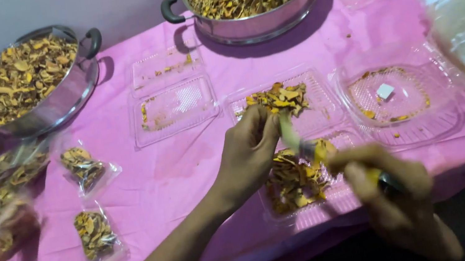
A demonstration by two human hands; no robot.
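Left hand (247,153) pinching dried yellow-orange chips over the open clear plastic clamshell tray (306,156) at near centre; right hand (398,197), blurred, closed around a tool with a yellow handle (311,152) just beside that heap. Likely to scatter chips off the shallow tray rim if scooped too briskly. Pink tablecloth (165,179) underneath, two steel pots (26,83) of chips at far left and far centre, a plain pale wall behind.

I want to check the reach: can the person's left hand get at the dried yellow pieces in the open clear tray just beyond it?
Probably yes. The left hand already hovers at the near edge of the clear tray, fingertips close to the dried yellow pieces, and nothing lies between them.
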